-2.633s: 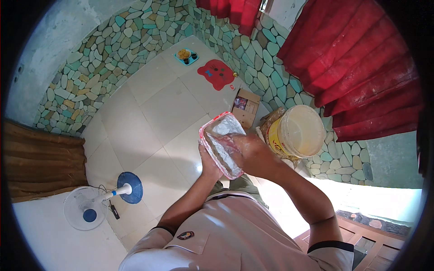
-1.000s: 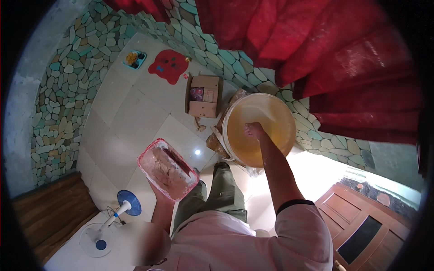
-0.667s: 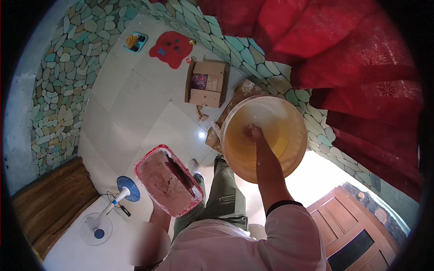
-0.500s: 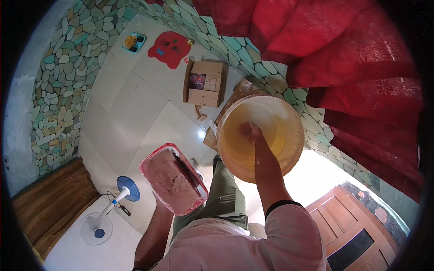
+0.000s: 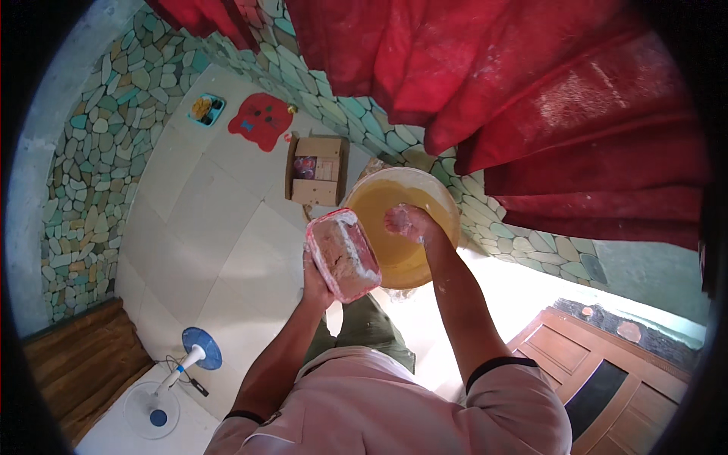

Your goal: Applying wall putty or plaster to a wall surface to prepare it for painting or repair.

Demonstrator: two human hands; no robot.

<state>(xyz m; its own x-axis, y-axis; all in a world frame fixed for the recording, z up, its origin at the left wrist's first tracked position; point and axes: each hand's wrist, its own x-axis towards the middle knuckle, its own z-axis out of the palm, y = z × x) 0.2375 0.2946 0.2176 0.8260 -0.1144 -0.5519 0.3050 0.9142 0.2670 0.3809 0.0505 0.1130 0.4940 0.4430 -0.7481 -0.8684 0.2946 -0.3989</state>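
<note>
My left hand (image 5: pixel 315 277) grips the left side of a red-rimmed rectangular tub (image 5: pixel 363 292). Inside the tub is a pinkish-brown mass (image 5: pixel 338 256), with white paste smeared along one side. The tub is held at the near left edge of a large round bucket (image 5: pixel 453 199), overlapping part of it in view. Yellowish, cloudy water (image 5: pixel 406 265) stands in the bucket. Over that water is my right hand (image 5: pixel 409 223), with its palm turned up, fingers slightly curled and apart, and whitish residue on the skin. I see nothing held in it.
An open cardboard box (image 5: pixel 317 171) sits on the tiled floor beyond the tub. Farther off lie a red animal-shaped mat (image 5: pixel 262 121) and a small blue tray (image 5: pixel 206 110). A fan (image 5: pixel 182 364) stands lower left; red curtains (image 5: pixel 493 68) hang at right, above a wooden door (image 5: pixel 561 341).
My left hand has brought the tub right and forward to the bucket's edge. My right hand has come up from down inside the bucket and turned palm up. The whole view has shifted.
</note>
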